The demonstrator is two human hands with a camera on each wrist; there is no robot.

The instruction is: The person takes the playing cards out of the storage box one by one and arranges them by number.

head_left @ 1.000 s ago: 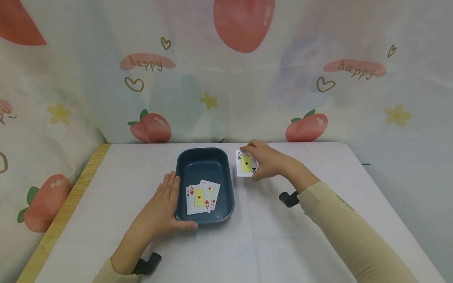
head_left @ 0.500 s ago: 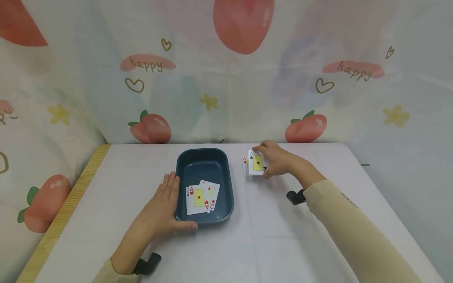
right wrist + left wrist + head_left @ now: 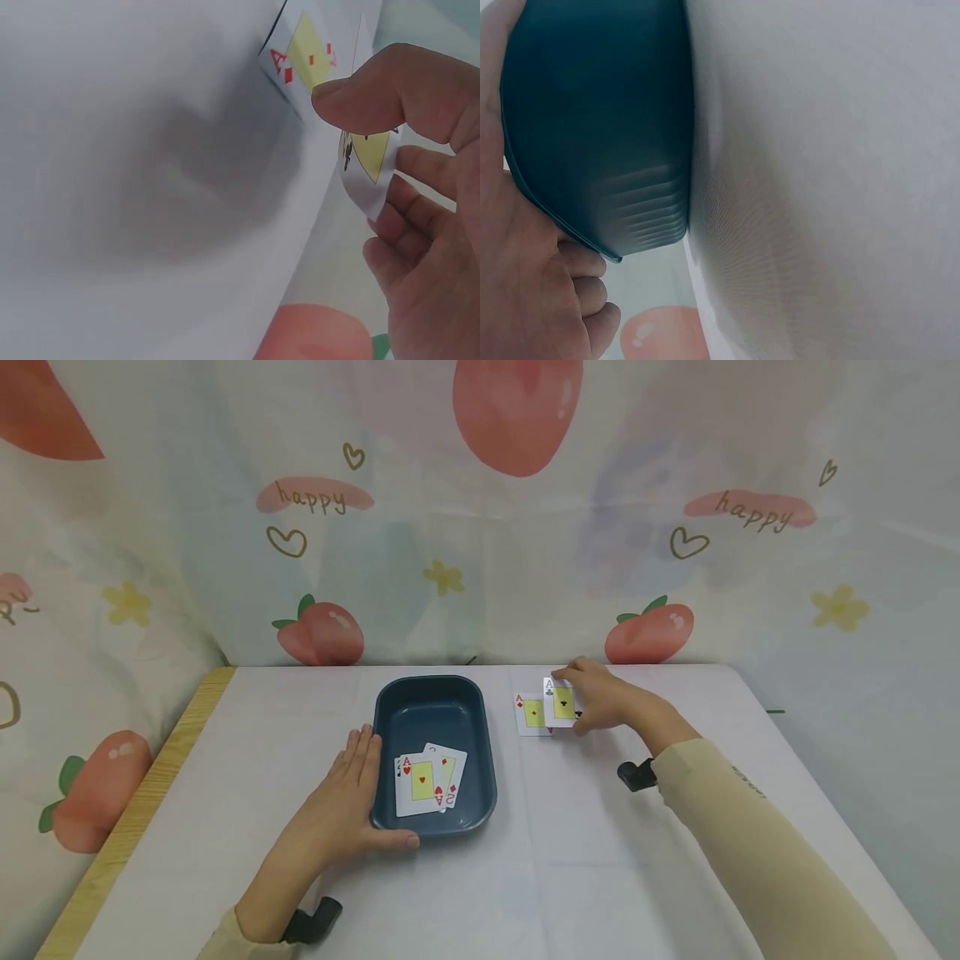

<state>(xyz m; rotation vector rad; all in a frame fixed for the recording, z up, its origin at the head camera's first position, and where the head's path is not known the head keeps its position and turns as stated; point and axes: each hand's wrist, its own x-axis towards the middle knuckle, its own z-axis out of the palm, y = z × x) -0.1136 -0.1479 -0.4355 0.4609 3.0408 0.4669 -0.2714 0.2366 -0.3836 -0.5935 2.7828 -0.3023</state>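
My right hand (image 3: 602, 697) pinches an ace of clubs (image 3: 563, 702) between thumb and fingers; in the right wrist view that card is bowed and raised off the cloth. Just left of it an ace of diamonds (image 3: 532, 715) lies face up on the table, partly overlapped by the held card in the head view. My left hand (image 3: 337, 797) rests with straight fingers along the left side of a dark blue tray (image 3: 427, 689), thumb stretched along its near edge. In the tray's near half lie an ace of hearts (image 3: 420, 783) and a two of diamonds (image 3: 454, 763), overlapping.
A white cloth (image 3: 480, 902) covers the table, with a bare wooden strip (image 3: 142, 793) along the left edge. Behind stands a printed curtain (image 3: 495, 568) with peaches and hearts. Black wrist mounts (image 3: 313, 920) sit by both wrists.
My right hand has moved right with the ace of clubs, uncovering the ace of diamonds on the table. The left hand, the tray and the cards in it have stayed put.
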